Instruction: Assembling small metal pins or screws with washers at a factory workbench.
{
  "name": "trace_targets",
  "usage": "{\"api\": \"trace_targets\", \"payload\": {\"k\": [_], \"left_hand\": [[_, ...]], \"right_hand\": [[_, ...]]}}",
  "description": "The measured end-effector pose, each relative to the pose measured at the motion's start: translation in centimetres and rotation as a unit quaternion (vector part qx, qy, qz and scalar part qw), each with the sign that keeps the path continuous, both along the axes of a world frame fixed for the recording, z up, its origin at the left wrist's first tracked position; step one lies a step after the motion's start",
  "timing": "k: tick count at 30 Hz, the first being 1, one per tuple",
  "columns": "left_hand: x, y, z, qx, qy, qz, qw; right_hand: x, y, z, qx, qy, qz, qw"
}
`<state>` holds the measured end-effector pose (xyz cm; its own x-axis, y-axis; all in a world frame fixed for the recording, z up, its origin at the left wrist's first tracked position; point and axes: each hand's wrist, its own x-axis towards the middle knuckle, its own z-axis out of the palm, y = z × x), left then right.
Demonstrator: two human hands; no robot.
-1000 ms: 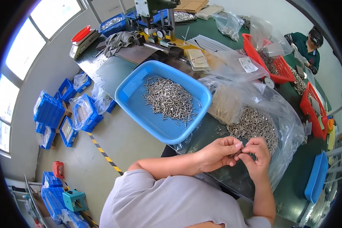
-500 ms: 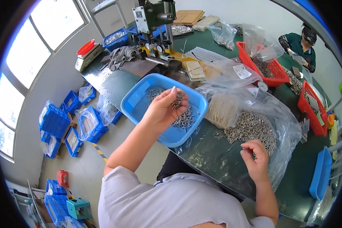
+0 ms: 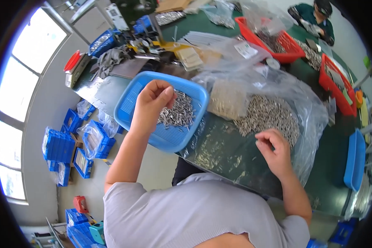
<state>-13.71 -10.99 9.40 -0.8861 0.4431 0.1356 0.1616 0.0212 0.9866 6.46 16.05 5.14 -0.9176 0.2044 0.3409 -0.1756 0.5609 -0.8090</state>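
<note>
My left hand [image 3: 152, 104] is over a light blue perforated basket [image 3: 130, 106], fingers curled and thumb pressed toward them. Any content of that grip is hidden. Beneath and beside it, a heap of small metal pins [image 3: 182, 111] lies in the basket. Further right, my right hand [image 3: 276, 152] is at the near edge of a larger pile of metal pins [image 3: 268, 115], thumb and forefinger bent together. Whatever its fingers hold, if anything, is too small to make out. The larger pile lies on a clear plastic bag [image 3: 308, 128], beside a block of pale thin sticks [image 3: 228, 99].
A machine [image 3: 149, 45] on a yellow base stands behind the basket. Red bins [image 3: 289, 56] with metal parts are at the far right, where a person [image 3: 318, 22] works. A blue tray [image 3: 354, 161] sits at the table's right edge. Blue crates [image 3: 58, 144] stand on the left floor.
My left hand has turned over and shifted left; the handful of pins seen in it no longer shows. The basket's heap looks fuller. My right hand keeps its curled pose. The whole view has shifted.
</note>
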Motion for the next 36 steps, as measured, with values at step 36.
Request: {"api": "trace_targets", "payload": {"k": [36], "left_hand": [[-23.1, -2.5, -2.6, -0.631, 0.21, 0.049, 0.745]], "right_hand": [[-0.5, 2.1, -1.6, 0.066, -0.036, -0.018, 0.997]]}}
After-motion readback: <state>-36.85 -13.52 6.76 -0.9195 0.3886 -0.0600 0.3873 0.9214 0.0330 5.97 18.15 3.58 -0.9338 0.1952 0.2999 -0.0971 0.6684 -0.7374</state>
